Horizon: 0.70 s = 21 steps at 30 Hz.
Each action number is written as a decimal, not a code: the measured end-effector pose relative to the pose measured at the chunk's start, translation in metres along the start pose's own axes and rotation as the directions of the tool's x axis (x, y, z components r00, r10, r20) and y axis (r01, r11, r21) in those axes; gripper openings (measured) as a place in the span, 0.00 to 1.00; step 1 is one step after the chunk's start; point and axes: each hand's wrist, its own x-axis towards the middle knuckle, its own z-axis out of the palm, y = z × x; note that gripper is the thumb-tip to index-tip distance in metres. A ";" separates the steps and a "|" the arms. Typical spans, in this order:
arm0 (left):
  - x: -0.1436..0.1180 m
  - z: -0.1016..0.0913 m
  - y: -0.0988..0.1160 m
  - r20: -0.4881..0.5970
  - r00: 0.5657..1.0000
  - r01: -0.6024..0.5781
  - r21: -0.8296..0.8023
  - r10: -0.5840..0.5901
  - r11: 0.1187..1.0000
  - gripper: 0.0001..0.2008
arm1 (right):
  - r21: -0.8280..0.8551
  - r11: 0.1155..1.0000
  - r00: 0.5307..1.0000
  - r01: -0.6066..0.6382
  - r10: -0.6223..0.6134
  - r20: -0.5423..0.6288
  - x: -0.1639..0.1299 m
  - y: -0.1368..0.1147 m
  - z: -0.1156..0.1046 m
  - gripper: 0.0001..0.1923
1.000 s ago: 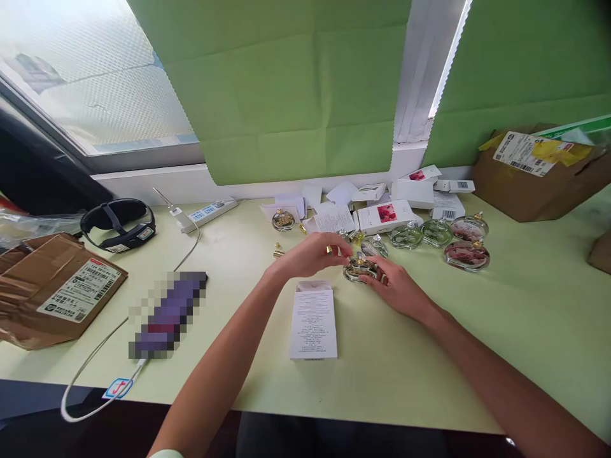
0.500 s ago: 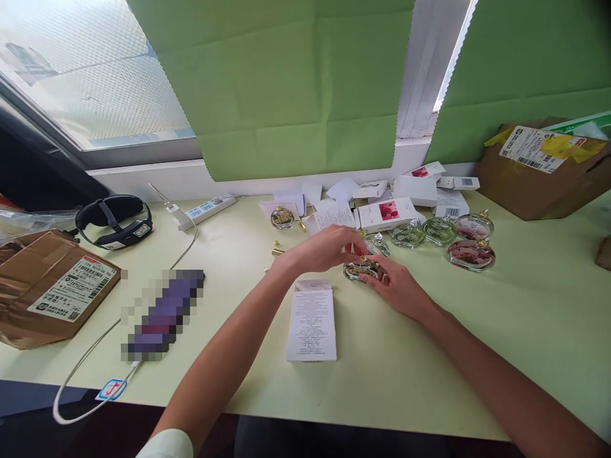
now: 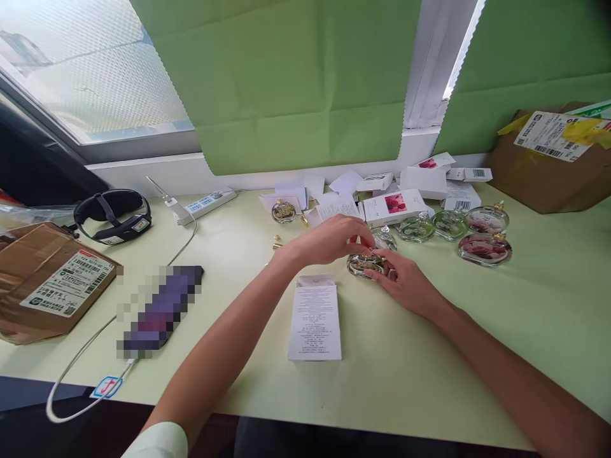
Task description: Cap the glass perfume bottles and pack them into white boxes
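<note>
Left hand (image 3: 334, 238) shifted right, fingertips now pinched at top of small glass bottle (image 3: 363, 264); bottle gripped on table (image 3: 477, 356) by right hand (image 3: 405, 286).

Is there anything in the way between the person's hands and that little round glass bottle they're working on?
Nothing visible is. The right hand already holds the small glass bottle from the side on the table, and the left hand is at its top. The white box lies nearer, off to one side.
</note>
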 end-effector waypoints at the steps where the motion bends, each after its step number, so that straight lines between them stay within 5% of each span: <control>1: 0.001 0.001 0.000 0.007 1.000 -0.007 -0.003 0.007 1.000 0.09 | -0.001 1.000 1.000 0.000 0.000 0.002 0.000 0.000 0.000 0.22; 13: 0.003 0.006 0.001 0.020 0.999 0.026 0.060 -0.027 0.998 0.10 | 0.063 0.992 0.993 0.111 -0.109 -0.034 -0.005 0.002 -0.003 0.31; 21: 0.002 0.005 0.001 0.018 1.000 0.021 0.081 -0.022 0.996 0.09 | -0.092 0.973 0.977 0.213 -0.209 0.047 -0.004 0.003 -0.008 0.28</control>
